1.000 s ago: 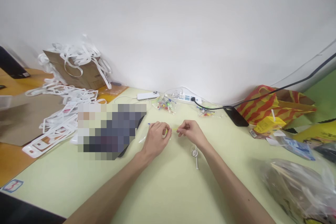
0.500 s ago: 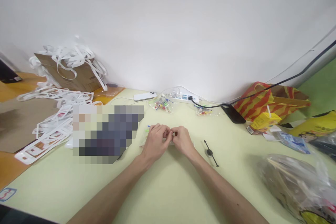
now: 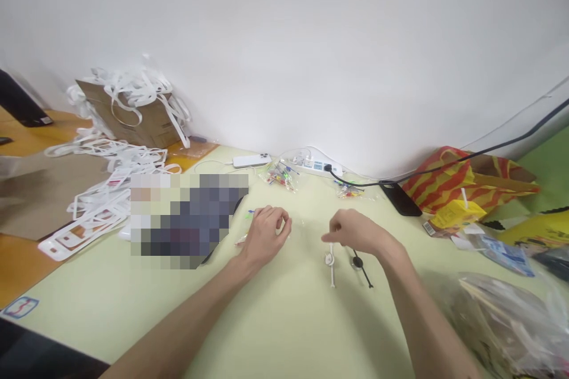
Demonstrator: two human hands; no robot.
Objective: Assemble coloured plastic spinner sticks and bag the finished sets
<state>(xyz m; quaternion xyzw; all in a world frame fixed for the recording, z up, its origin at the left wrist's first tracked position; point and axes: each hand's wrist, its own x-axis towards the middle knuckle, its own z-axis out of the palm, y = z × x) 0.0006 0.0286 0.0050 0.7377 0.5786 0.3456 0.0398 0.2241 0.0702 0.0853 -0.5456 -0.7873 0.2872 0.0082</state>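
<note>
Expect light, stiff, likely snappable plastic in white spinner (image 3: 329,259) and black spinner (image 3: 358,262); pinch at centre, spare thin ends; found toward near edge of tabletop (image 3: 284,331) from loosely bent right hand (image 3: 355,231), right of half-curled left hand (image 3: 267,234) by plastic bag (image 3: 241,239); can't tell any hold in either

Pale grn tbl (image 3: 284,325) w/ wht spinner (image 3: 329,259), blk spinner (image 3: 357,262), clr parts bags (image 3: 281,177), wht phone (image 3: 250,161) & pwr strip (image 3: 317,166).

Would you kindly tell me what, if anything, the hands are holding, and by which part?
I cannot tell: the right hand hides the far end of the white pointer, and the left hand partly covers a clear bag, grip unclear.
</note>
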